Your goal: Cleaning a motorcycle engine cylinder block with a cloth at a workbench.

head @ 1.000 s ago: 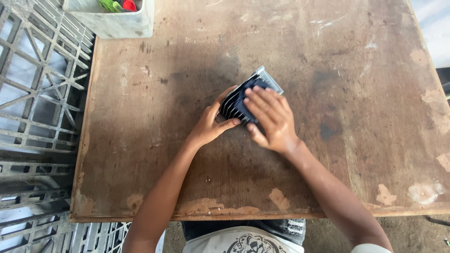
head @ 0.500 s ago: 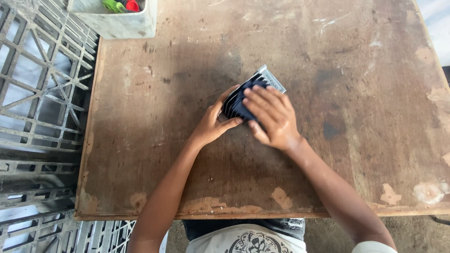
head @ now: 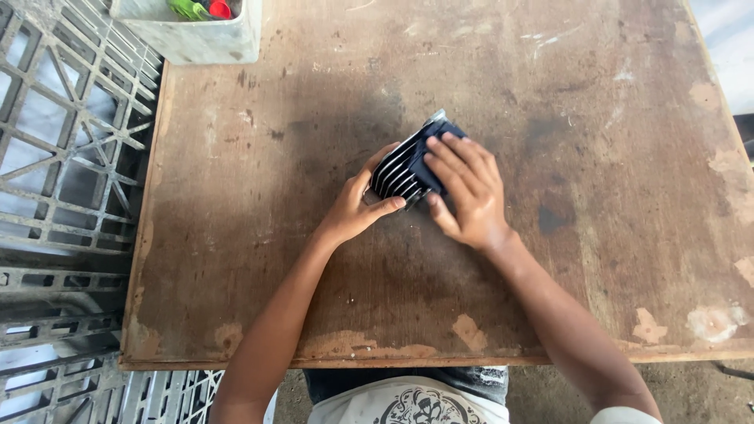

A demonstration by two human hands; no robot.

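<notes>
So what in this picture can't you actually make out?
- Finned metal part, head view: its right side lies under a dark cloth and the right hand; the left hand covers its near end.
- Grey tub: cut off by the top edge; the green and red items inside are too partial to identify.
- Wooden table: its far and right edges run out of frame.

Bare worn tabletop is lying open on every side of the finned metal part, with the left hand and right hand crowding it from both sides, while only the grey box is standing well apart at the far left corner.
</notes>
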